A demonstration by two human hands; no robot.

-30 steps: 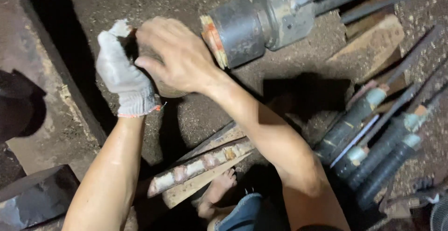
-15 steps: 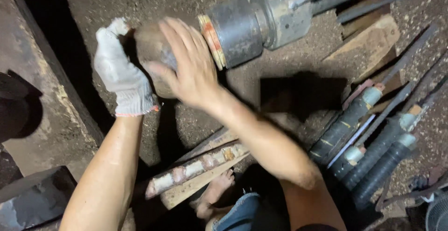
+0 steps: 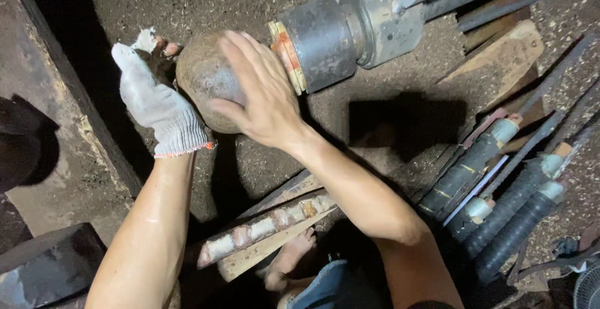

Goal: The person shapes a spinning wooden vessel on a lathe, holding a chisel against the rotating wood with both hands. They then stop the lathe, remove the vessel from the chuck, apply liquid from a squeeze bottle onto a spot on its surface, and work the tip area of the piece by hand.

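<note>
Round brown block sits just left of the lathe chuck, clamped between my gloved left hand and bare right hand. I judge it heavy, rigid, rough; grip opposite flanks.

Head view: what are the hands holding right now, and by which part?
Both hold the round brown ball. The gloved left hand cups its left side; the bare right hand lies over its right side, beside the machine's metal cylinder.

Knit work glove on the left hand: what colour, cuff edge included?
The knit work glove is dirty off-white with a thin orange-red cuff edge; fingertips torn. Head view.
</note>
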